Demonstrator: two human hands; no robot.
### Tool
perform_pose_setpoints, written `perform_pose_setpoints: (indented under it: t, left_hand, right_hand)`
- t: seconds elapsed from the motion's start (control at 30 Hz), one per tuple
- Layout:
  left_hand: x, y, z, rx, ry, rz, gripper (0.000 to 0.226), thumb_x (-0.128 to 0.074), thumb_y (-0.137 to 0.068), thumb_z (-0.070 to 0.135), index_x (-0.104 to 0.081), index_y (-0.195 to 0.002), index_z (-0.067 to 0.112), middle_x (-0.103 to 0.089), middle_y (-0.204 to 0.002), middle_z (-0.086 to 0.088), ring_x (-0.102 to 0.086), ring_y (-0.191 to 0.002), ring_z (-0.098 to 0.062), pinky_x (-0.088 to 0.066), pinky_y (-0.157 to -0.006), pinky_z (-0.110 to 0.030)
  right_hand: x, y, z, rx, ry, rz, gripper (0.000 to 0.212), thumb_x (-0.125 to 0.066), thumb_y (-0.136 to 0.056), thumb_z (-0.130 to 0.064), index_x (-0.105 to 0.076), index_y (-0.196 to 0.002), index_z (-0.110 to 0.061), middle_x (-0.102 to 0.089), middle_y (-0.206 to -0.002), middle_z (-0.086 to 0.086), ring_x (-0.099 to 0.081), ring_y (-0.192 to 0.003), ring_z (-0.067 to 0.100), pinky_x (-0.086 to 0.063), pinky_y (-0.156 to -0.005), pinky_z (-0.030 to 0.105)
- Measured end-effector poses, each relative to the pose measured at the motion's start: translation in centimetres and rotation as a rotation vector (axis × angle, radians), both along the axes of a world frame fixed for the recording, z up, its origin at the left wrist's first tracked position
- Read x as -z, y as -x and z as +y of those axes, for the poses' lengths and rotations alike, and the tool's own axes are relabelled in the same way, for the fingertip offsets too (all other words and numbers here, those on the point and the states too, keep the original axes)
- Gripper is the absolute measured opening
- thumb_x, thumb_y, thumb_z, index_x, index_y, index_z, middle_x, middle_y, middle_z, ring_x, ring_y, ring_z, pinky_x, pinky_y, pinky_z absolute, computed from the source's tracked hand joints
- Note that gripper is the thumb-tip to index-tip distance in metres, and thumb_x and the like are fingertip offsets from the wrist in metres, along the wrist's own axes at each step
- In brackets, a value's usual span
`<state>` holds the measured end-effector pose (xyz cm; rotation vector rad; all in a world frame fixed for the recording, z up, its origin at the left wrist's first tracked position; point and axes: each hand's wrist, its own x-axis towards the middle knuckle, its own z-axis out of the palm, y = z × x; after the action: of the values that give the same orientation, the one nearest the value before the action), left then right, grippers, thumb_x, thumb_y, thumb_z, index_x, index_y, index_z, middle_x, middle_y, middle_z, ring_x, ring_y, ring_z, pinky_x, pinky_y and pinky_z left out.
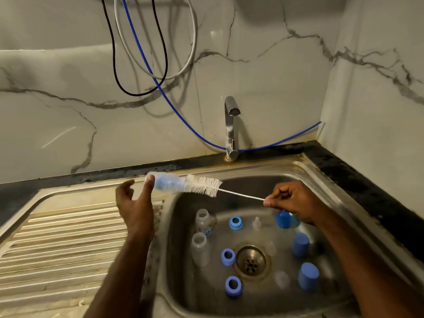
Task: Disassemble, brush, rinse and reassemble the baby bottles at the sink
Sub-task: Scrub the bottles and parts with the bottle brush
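Step in hand, by my reading: brushing. One bottle [168, 183] is up in the air at about 10 o'clock from the sink [321, 173] drain [251, 260], lying roughly level over the sink's left rim. The bottle brush [204, 185] has part of its bristles inside the bottle mouth and the rest showing outside.

Left hand [135, 203]: fingers mostly spread and relaxed. One fingertip presses the bottle's base end; I cannot tell whether any other finger touches it. The bottle appears carried mainly by the brush inside it, steadied by that fingertip.

Right hand [291, 203]: at 3 o'clock from the bottle, well apart from the left hand, fingers curled, pinching the thin wire handle at its far end.

Sink basin: two more bottles [202, 247] stand at 9 to 10 o'clock from the drain, three blue rings [228, 257] at 9, 7 and 11 o'clock, blue caps [300, 244] at 1 to 4 o'clock, clear teats [282, 278] near the drain. The tap [231, 125] at 12 o'clock shows no water running.

Next move, judged: a firmer left-hand grip round the bottle body, then push the brush fully in and twist. The loose hold risks the bottle slipping off the bristles.
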<state>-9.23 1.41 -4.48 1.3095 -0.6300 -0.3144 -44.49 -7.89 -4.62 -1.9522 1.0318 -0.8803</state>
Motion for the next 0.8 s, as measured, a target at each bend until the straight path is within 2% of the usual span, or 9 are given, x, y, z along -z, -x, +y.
perform_pose_setpoints:
  t: [0.1,0.23,0.33,0.4,0.5,0.57,0.63,0.7,0.8]
  left_hand:
    - [-0.6,0.4,0.3,0.162,0.003,0.344,0.061,-0.075,-0.080,0.050,-0.053,-0.126,0.017,-0.061,-0.123,-0.013,-0.068,-0.110,-0.032,-0.061,-0.081,-0.043]
    - [-1.0,1.3,0.6,0.313,0.116,0.557,0.051,-0.066,-0.095,0.033,-0.047,-0.141,0.020,-0.058,-0.132,-0.011,-0.065,-0.113,-0.034,-0.062,-0.074,-0.043]
    - [-0.7,1.9,0.5,0.355,0.168,0.572,0.052,-0.063,-0.097,0.031,-0.046,-0.144,0.019,-0.058,-0.137,-0.013,-0.064,-0.117,-0.031,-0.062,-0.073,-0.039]
    - [-0.9,2.1,0.2,0.382,0.213,0.611,0.059,-0.064,-0.091,0.038,-0.046,-0.144,0.019,-0.056,-0.140,-0.015,-0.062,-0.122,-0.033,-0.061,-0.080,-0.040]
    - [-1.2,1.8,0.2,0.348,0.239,0.638,0.059,-0.067,-0.085,0.041,-0.049,-0.138,0.023,-0.056,-0.139,-0.014,-0.061,-0.123,-0.034,-0.058,-0.090,-0.046]
    - [-1.1,1.4,0.4,0.281,0.224,0.613,0.061,-0.067,-0.087,0.039,-0.048,-0.141,0.020,-0.058,-0.132,-0.009,-0.064,-0.116,-0.029,-0.062,-0.077,-0.039]
    - [-0.8,1.2,0.3,0.272,0.219,0.590,0.060,-0.065,-0.092,0.036,-0.045,-0.146,0.019,-0.059,-0.130,-0.006,-0.065,-0.111,-0.025,-0.061,-0.069,-0.035]
    - [-0.6,0.9,0.2,0.278,0.229,0.602,0.052,-0.063,-0.096,0.034,-0.046,-0.144,0.022,-0.058,-0.131,-0.007,-0.065,-0.112,-0.027,-0.063,-0.074,-0.040]
    - [-0.7,0.2,-0.1,0.359,0.294,0.701,0.062,-0.076,-0.088,0.039,-0.047,-0.142,0.025,-0.053,-0.143,-0.015,-0.061,-0.124,-0.035,-0.055,-0.097,-0.054]
  right_hand:
    - [-0.4,-0.5,0.2,-0.060,-0.030,-0.003,0.010,-0.077,-0.084,-0.012,-0.071,-0.075,-0.011,-0.070,-0.065,0.008,-0.065,-0.061,0.018,-0.057,-0.065,0.024]
    - [0.2,-1.4,0.5,-0.090,-0.098,0.083,0.009,-0.073,-0.089,-0.014,-0.074,-0.079,-0.014,-0.070,-0.066,0.008,-0.057,-0.051,0.010,-0.048,-0.055,0.021]
    - [1.5,-2.1,0.1,0.017,-0.066,0.209,0.026,-0.060,-0.098,-0.030,-0.070,-0.075,-0.021,-0.064,-0.062,0.003,-0.057,-0.057,0.013,-0.051,-0.066,0.036]
    - [1.7,-2.7,0.2,0.038,-0.178,0.156,0.037,-0.053,-0.101,-0.036,-0.066,-0.072,-0.018,-0.056,-0.054,-0.002,-0.052,-0.056,0.012,-0.047,-0.064,0.032]
    - [1.5,-3.2,1.1,-0.075,-0.210,0.132,0.024,-0.074,-0.086,-0.038,-0.066,-0.086,-0.016,-0.063,-0.064,0.007,-0.058,-0.058,0.016,-0.049,-0.059,0.024]
    - [1.8,-3.2,1.1,-0.062,-0.123,0.079,0.027,-0.087,-0.075,-0.024,-0.064,-0.087,-0.017,-0.069,-0.073,0.009,-0.066,-0.064,0.018,-0.057,-0.063,0.030]
    - [1.9,-3.6,0.7,0.010,0.003,0.038,0.017,-0.084,-0.078,-0.016,-0.068,-0.082,-0.019,-0.072,-0.074,0.003,-0.069,-0.069,0.015,-0.061,-0.071,0.038]
    - [1.9,-3.8,0.6,0.013,0.047,0.079,0.007,-0.076,-0.087,-0.019,-0.071,-0.083,-0.024,-0.072,-0.074,0.001,-0.068,-0.067,0.013,-0.060,-0.072,0.040]
    - [1.0,-3.3,1.5,-0.271,-0.407,0.149,0.027,-0.059,-0.099,-0.035,-0.073,-0.084,-0.017,-0.057,-0.060,0.002,-0.045,-0.047,0.015,-0.039,-0.046,0.028]
